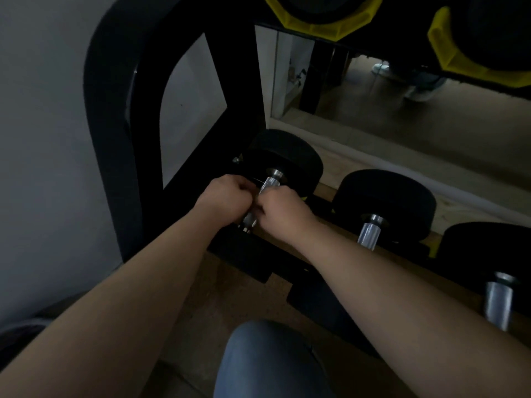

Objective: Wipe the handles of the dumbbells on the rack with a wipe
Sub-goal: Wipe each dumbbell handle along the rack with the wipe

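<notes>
The leftmost dumbbell [287, 159] on the lower rack has black round heads and a knurled steel handle [270, 183]. Both my hands meet at the middle of that handle. My left hand [225, 196] is curled against its left side, and my right hand [283, 211] is curled round it from the right. The handle's upper end shows above my fingers, and its lower end [248, 220] shows below them. I cannot make out a wipe, since my fingers hide whatever lies between them and the steel.
Two more black dumbbells [385, 202] [488, 254] lie to the right on the same rail, steel handles [369, 232] pointing at me. The black rack frame [115, 124] stands left. Yellow-edged dumbbells [321, 15] sit on the shelf above, before a mirror [402, 116]. My knee [273, 360] is below.
</notes>
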